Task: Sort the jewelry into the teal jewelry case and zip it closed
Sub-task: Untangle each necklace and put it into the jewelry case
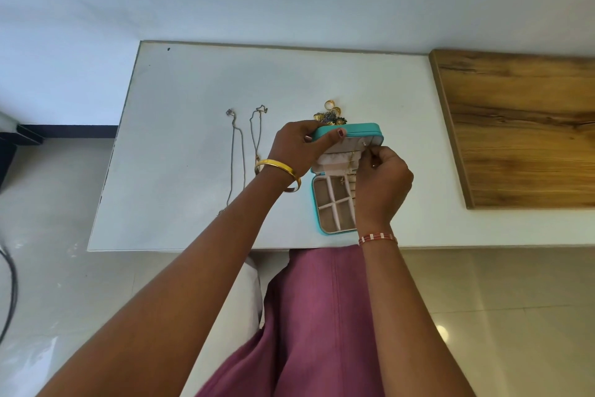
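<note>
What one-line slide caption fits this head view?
Left hand props the teal case lid while right hand fastens a chain inside.

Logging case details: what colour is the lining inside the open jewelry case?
Pale beige-pink lining inside the teal case, clearest in the head view.

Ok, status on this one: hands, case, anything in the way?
Left hand grips the open teal jewelry case lid. Right hand pinches a thin gold chain at the lid. Two silver chains and gold ring pile unsorted. Nothing blocking.
</note>
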Motion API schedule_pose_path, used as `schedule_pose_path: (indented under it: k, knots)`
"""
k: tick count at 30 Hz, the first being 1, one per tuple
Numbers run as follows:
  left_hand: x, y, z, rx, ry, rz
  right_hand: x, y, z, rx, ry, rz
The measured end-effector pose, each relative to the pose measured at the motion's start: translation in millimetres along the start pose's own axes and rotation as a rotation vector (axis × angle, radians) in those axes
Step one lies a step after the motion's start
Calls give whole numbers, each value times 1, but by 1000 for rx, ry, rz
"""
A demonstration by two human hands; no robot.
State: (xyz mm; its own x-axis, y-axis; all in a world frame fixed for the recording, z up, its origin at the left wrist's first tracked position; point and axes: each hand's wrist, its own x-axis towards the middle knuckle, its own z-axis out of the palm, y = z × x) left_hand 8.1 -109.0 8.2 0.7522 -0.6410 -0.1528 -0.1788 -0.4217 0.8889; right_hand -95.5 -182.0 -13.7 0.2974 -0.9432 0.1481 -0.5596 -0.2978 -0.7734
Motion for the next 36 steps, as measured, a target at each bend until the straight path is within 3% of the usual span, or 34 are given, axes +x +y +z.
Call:
schedule_pose_path:
  k: [7, 11, 16, 21, 29, 36]
  knots:
    - [1, 2, 5, -2, -26, -11, -8, 13, -12, -87, -6, -133]
    - [0, 1, 3, -5, -5, -13, -14, 27, -27, -27, 16, -76]
    - [-1, 2, 3, 1, -9, -24, -17, 34, -29, -49, -110, -90]
    - [-2, 4, 3, 4, -10, -33, -12, 29, -16, -231, -242, -131]
    - [-3, 4, 3, -2, -14, -54, -10, 22, -1, -520, -261, -140]
    - [-3, 5, 1, 8, -24, -47, -10, 22, 5, -386, -223, -47]
